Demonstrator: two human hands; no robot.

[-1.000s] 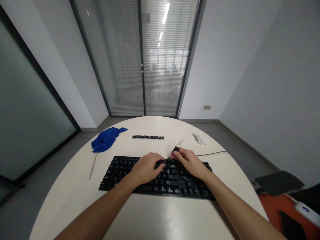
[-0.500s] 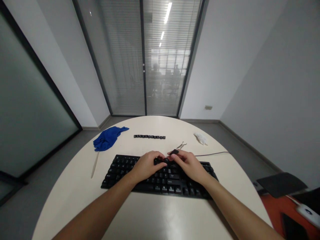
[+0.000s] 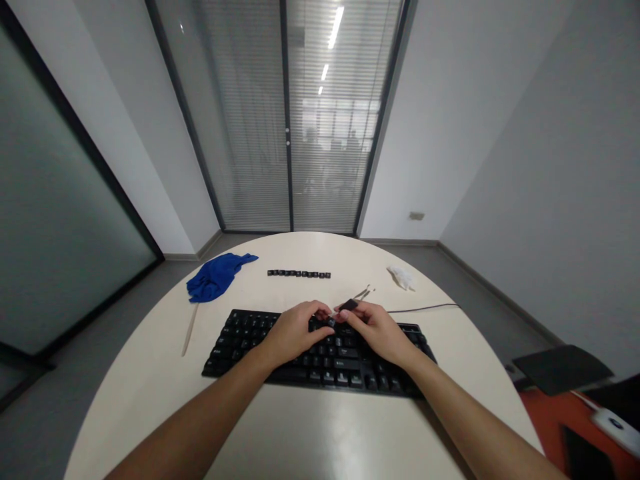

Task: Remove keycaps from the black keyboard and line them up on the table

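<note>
A black keyboard lies across the table under both hands. My left hand is over its upper middle, with thumb and fingertips closed around a small black keycap. My right hand grips a keycap puller with a dark handle, and its thin wire prongs stick out beyond the fingers toward the back. The fingertips of both hands almost meet above the keys. Behind the keyboard several loose black keycaps sit in a row.
A crumpled blue cloth is at the table's left, beside a thin pale stick. Crumpled white tissue lies at the back right. The keyboard's cable runs off the right edge of the round table.
The keycap at my left fingertips shows more clearly and looks turned. The puller in my right hand has tilted slightly, its prongs shifting a little to the right. The keyboard is still.
</note>
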